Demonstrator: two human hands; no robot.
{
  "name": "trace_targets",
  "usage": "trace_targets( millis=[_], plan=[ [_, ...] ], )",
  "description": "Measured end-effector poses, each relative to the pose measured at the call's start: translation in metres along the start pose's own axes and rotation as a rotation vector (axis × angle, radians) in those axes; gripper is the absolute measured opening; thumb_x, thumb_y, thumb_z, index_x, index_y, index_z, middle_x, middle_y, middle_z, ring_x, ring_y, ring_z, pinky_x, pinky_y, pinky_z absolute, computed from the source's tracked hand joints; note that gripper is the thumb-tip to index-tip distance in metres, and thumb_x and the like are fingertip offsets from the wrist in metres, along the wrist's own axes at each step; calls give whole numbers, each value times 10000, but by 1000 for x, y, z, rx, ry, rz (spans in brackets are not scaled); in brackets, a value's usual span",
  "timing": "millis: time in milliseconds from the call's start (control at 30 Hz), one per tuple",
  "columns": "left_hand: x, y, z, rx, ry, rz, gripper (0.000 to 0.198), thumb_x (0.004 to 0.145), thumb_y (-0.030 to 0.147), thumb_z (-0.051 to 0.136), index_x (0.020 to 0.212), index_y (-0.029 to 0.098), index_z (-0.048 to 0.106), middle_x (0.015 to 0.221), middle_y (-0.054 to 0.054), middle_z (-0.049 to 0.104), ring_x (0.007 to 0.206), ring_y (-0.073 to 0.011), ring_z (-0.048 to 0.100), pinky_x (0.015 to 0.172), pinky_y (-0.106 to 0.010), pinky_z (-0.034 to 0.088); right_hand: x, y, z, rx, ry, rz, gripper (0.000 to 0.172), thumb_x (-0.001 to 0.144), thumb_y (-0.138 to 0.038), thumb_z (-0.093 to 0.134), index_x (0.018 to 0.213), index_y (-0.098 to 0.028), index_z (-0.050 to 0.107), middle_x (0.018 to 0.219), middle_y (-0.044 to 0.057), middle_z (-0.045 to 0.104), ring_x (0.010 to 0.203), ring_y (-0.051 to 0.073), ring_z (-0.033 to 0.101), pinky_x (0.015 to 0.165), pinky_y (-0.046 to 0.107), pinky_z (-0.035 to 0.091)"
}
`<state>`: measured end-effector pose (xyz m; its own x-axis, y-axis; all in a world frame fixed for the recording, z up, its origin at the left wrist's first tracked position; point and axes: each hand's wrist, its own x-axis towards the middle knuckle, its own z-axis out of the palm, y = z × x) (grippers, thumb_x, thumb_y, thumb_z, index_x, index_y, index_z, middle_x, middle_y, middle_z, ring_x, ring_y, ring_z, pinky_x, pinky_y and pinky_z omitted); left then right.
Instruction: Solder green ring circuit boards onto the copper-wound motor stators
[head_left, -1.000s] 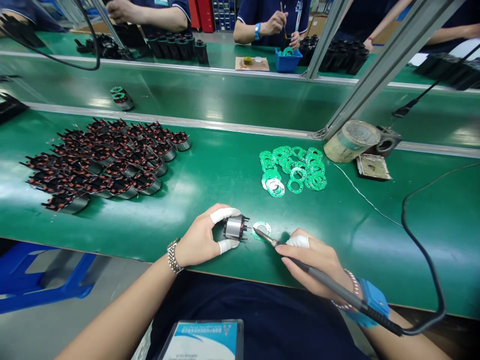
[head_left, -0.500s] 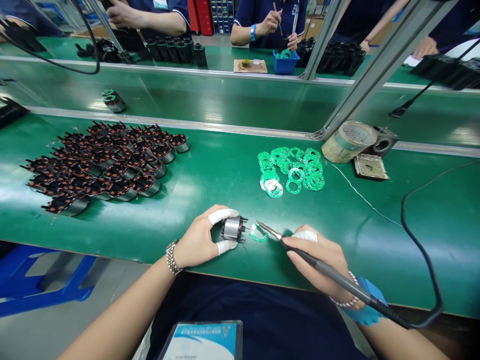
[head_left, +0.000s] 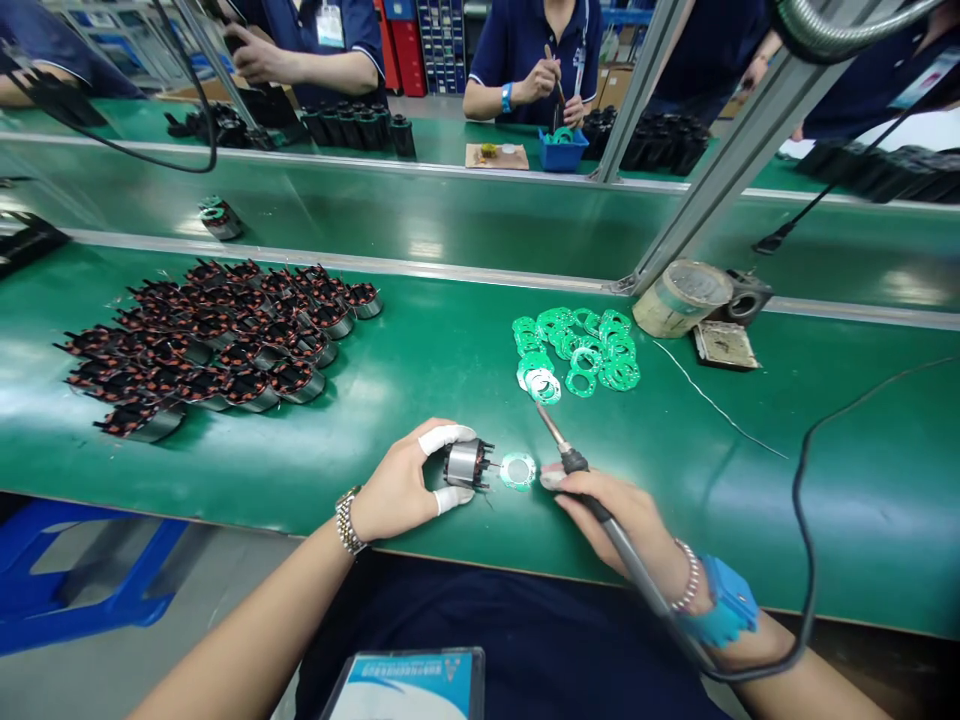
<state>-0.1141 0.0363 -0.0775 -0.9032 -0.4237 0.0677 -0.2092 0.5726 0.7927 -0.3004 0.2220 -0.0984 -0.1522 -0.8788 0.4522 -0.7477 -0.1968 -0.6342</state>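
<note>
My left hand (head_left: 409,475), with white finger cots on thumb and finger, grips a motor stator (head_left: 464,464) lying on its side on the green bench. Its pronged end faces right, and a thin wire sticks out toward a green ring-shaped circuit board (head_left: 517,471) lying flat beside it. My right hand (head_left: 611,505) is closed around a soldering iron (head_left: 577,462), whose tip points up and away toward the loose boards. The fingertips of that hand are close to the ring board's right edge; whether they touch it I cannot tell.
Many wound stators (head_left: 225,340) stand grouped at the left. Ahead lies a pile of green ring boards (head_left: 581,345). A round tin (head_left: 679,298) and a small square pad (head_left: 726,345) sit at back right. The iron's cable (head_left: 806,500) loops at right. Co-workers sit across the bench.
The soldering iron's tip has swung up and away from the ring board, toward the board pile. My right fingers have come nearer the board. The left hand keeps its grip on the stator.
</note>
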Motion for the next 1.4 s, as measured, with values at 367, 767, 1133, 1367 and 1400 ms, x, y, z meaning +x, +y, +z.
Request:
trace_targets(
  millis=[367,767,1133,1367,1400],
  plan=[
    [-9,10,14,-225,-46,-41,570,665,221,685,1169,205,420,1157,-111,568,1082,-243,546,951,-446,413,22,-22,7,46,231,156,228,787,-147,573,998,-206,507,790,25,637,619,123,631,605,227,546],
    [-10,4,28,235,117,-68,628,590,430,718,1135,193,516,1189,-132,549,1171,-277,445,1051,-522,198,50,-32,15,786,128,478,396,735,-190,639,1061,-246,421,1058,47,558,868,138,607,806,306,498],
    [-8,9,29,157,164,-109,574,616,370,701,1115,191,481,1056,-65,618,974,-219,571,1064,-481,189,71,-46,8,94,-246,174,455,722,-237,658,1100,-229,404,854,10,572,677,137,564,638,253,474],
    [-8,8,28,152,146,-83,522,623,368,695,1085,202,519,1119,-73,592,1051,-228,536,1074,-466,174,81,-33,17,120,-354,123,493,662,-310,720,1020,-212,395,727,-39,513,571,104,472,547,215,416],
    [-8,8,27,154,141,-83,524,627,375,693,1089,197,519,1125,-79,588,1058,-228,533,1074,-463,174,81,-31,19,126,-349,115,500,660,-315,721,1023,-212,393,752,-30,523,591,109,482,562,221,422]
  ],
)
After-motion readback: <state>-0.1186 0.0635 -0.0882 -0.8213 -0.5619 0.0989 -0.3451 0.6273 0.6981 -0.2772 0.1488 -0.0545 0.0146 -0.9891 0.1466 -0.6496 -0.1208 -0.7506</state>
